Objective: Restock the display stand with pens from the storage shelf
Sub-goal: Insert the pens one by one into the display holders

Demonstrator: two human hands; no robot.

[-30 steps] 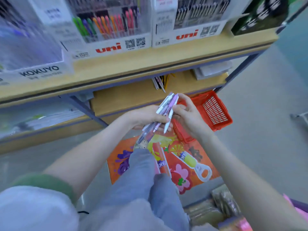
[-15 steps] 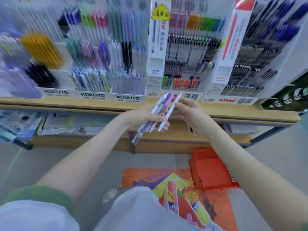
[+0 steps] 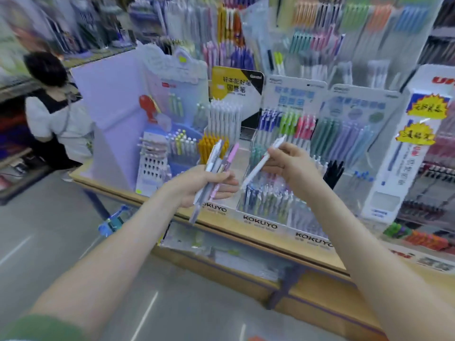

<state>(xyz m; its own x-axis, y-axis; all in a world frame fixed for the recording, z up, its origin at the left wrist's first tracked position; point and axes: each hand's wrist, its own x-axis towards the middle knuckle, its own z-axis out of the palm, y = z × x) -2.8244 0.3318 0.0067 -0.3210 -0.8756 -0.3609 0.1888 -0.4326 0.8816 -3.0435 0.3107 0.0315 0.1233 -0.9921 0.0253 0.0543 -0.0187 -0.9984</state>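
the left hand (image 3: 197, 184) grips a bundle of pens (image 3: 216, 168), white, grey and pink, tips slanting down-left; the right hand (image 3: 288, 166) pinches a single white pen (image 3: 262, 163) just beside it, apart from the bundle; behind both stands the kokuyo display stand (image 3: 261, 221) on a wooden shelf (image 3: 246, 238); another person (image 3: 56, 112) stands at far left.

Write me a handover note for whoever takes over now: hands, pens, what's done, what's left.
Left hand: grips a bundle of pens, white, grey and pink, in front of the KOKUYO display stand.
Right hand: pinches a single white pen, tilted, over the stand's front rows.
Done: pens are at the stand, one separated out.
Left: slot the single pen, then the bundle one by one; the matching compartment is too blurred to tell.
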